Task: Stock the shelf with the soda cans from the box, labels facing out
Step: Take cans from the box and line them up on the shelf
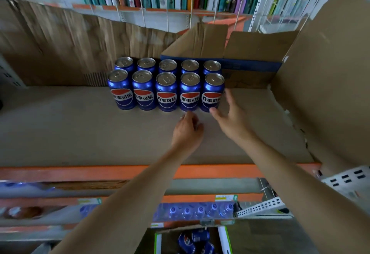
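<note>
1. I am seeing ten soda cans (167, 85) standing in two rows on the shelf (80, 129), labels facing me, just beyond my fingertips.
2. My left hand (187, 131) is curling loosely, holding nothing.
3. My right hand (230, 115) is spreading open, its thumb touching the rightmost can (212, 93).
4. The box (192, 239), far below my fingers, is holding more cans.

**Camera placement: single head view**

One wide-angle camera, worn on my head, looks forward and steeply down onto the shelf (80, 129). It sits close: both my forearms run up from the bottom edge. Lower shelves and the box (158, 239) on the floor show beneath. Straight lines bow toward the frame edges. No second view.
</note>
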